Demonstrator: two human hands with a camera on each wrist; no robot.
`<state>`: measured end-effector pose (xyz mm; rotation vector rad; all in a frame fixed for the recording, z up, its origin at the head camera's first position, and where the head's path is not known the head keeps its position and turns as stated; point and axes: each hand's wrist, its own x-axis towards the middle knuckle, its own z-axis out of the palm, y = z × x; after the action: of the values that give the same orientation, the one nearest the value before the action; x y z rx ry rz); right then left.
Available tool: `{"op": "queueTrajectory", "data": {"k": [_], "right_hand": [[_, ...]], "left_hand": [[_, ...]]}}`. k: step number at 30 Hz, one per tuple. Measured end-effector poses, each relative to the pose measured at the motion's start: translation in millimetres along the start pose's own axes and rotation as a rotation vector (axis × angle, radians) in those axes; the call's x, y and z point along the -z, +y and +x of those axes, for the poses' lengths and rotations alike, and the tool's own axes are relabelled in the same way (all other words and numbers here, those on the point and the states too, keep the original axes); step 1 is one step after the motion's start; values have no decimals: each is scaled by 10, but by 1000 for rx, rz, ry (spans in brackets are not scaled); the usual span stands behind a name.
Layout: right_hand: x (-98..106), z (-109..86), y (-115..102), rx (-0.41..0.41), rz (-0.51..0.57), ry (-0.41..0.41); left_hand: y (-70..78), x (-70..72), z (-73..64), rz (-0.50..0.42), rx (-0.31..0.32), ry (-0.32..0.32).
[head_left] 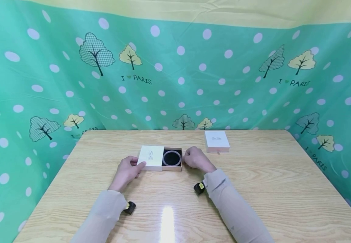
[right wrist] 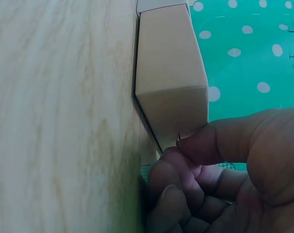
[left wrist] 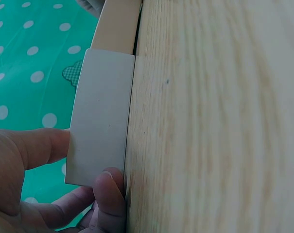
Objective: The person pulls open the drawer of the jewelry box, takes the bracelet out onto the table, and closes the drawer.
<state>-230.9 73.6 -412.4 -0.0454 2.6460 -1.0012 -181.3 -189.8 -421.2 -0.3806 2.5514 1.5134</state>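
A small drawer-style gift box lies on the table, its white sleeve (head_left: 150,158) at left and its tan drawer (head_left: 181,164) slid out to the right. Inside the drawer, a pale round bangle (head_left: 164,158) rests on black padding (head_left: 172,157). My left hand (head_left: 128,171) grips the sleeve's left end, with the thumb (left wrist: 109,194) on its near side. At the drawer's right end, my right hand (head_left: 197,158) pinches a thin pull tab (right wrist: 179,138) between thumb and fingers; most of the tab is hidden by the fingertips.
A second white box (head_left: 217,140), closed, stands at the back right of the wooden table (head_left: 269,189). Behind the table's far edge hangs a green polka-dot curtain (head_left: 190,67). A small black device (head_left: 129,208) sits at the left wrist, another (head_left: 199,188) at the right.
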Motion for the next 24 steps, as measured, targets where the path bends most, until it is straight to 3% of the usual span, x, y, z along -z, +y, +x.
{"op": "queueTrajectory", "data": {"k": [24], "right_hand": [[2, -6, -3, -4, -2, -2]], "left_hand": [[-6, 2, -6, 13, 0, 1]]}}
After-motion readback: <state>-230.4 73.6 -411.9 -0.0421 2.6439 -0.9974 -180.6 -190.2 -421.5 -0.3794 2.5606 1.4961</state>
